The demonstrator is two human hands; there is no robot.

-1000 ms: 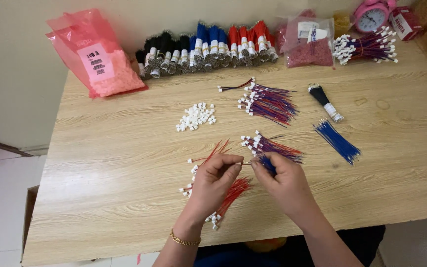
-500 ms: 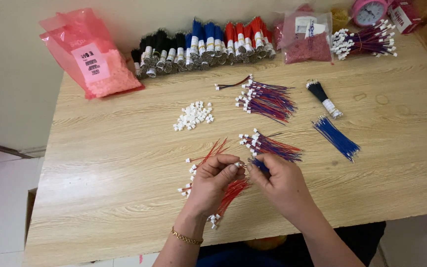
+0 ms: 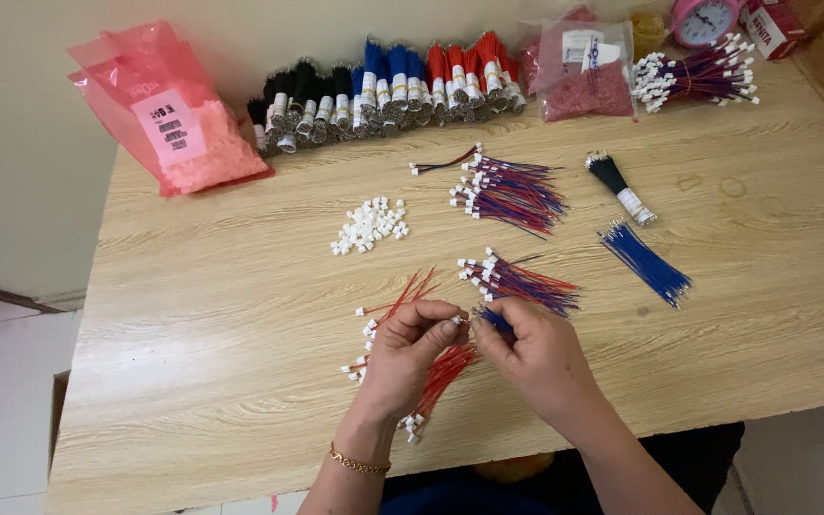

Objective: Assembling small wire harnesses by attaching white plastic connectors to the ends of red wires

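I see left hand (image 3: 412, 353) at near edge of wooden worktop (image 3: 193, 362), fingers pinched shut on small white connector (image 3: 456, 319). Right hand (image 3: 536, 358) touching it, fingers closed on blue wire (image 3: 494, 319) end. Red wires (image 3: 436, 377) lie under both hands. Just beyond, red-blue finished bundle (image 3: 517, 281). Farther: loose white connector pile (image 3: 369, 224), blue wire bunch (image 3: 646, 262). Far edge: pink bag (image 3: 178, 114), row of wire bundles (image 3: 393, 81).
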